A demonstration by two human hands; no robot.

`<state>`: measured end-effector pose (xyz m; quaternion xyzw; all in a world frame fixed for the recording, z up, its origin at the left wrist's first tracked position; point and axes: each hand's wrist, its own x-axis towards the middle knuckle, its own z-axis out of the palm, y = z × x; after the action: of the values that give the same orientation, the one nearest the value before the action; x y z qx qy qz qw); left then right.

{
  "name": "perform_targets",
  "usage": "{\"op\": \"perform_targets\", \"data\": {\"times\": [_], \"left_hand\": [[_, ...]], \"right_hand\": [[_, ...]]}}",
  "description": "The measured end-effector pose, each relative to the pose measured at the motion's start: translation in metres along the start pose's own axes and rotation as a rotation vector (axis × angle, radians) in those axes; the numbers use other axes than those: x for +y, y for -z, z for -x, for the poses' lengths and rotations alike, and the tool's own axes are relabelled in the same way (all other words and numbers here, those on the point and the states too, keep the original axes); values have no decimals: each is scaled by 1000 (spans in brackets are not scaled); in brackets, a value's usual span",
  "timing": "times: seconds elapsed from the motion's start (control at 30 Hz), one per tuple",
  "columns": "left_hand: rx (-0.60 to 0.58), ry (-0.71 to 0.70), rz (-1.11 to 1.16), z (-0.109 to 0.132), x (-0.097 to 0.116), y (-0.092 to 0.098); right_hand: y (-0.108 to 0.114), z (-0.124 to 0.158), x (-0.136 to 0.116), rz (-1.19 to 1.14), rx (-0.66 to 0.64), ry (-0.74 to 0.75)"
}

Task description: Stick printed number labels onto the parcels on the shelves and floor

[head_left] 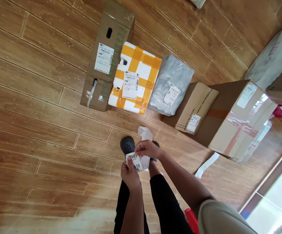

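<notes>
A white label sheet [136,166] with printed numbers is held low in front of me, above my dark clogs. My left hand [130,174] pinches its left edge, thumb on top. At its upper right edge my right hand [147,148] has thumb and fingers pressed together on the sheet. A pale translucent strip [145,133] hangs or lies behind the hands; its exact attachment is hidden. Beyond my feet stands a parcel with orange and white checks [149,86], bearing a white shipping label [130,85].
A tall brown carton [89,68] stands left of the checked parcel. To its right are a grey plastic-wrapped parcel [180,73], a smaller carton [199,97] and a large taped carton [238,120]. A white paper strip [206,165] lies on the wooden floor [45,130].
</notes>
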<state>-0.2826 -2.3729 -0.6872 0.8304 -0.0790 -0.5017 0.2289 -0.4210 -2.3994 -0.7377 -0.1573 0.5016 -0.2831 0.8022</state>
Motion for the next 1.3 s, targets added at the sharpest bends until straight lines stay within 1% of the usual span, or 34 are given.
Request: {"op": "perform_targets", "data": {"times": [0.07, 0.1, 0.2, 0.27, 0.4, 0.47, 0.53, 0.6, 0.63, 0.73, 0.8, 0.9, 1.03, 1.1, 1.17, 1.3], "left_hand": [[49, 34, -32, -3, 0, 3], [52, 56, -27, -4, 1, 3], [3, 91, -7, -6, 7, 6], [3, 99, -14, -7, 9, 10], [84, 144, -13, -12, 5, 23], [70, 177, 32, -16, 1, 30], [49, 222, 100, -19, -3, 37], [32, 263, 190, -23, -4, 44], [29, 276, 232, -25, -5, 47], [16, 297, 308, -31, -4, 61], [7, 314, 318, -35, -2, 70], [-20, 322, 362, -39, 3, 83], [-17, 317, 380, -42, 5, 92], [-44, 325, 366, -42, 5, 94], [-77, 333, 341, -42, 3, 95], [-86, 309, 286, -43, -3, 95]], "right_hand": [[-10, -6, 2, 93, 17, 62], [-14, -10, 3, 148, 48, 95], [-20, -31, 8, 274, 207, 164], [-15, -52, 13, 318, 323, 187], [5, -109, 22, 408, 622, 191], [11, -137, 23, 497, 753, 171], [10, -158, 21, 624, 830, 153], [1, -172, 18, 779, 843, 150], [-5, -176, 16, 877, 818, 151], [-21, -185, 7, 1191, 662, 138], [-25, -191, 0, 1355, 552, 125], [-21, -199, -12, 1497, 459, 117], [-10, -207, -20, 1576, 432, 120], [-9, -207, -16, 1560, 458, 132], [-10, -205, -8, 1510, 545, 146], [-13, -198, 14, 1317, 849, 180]]}}
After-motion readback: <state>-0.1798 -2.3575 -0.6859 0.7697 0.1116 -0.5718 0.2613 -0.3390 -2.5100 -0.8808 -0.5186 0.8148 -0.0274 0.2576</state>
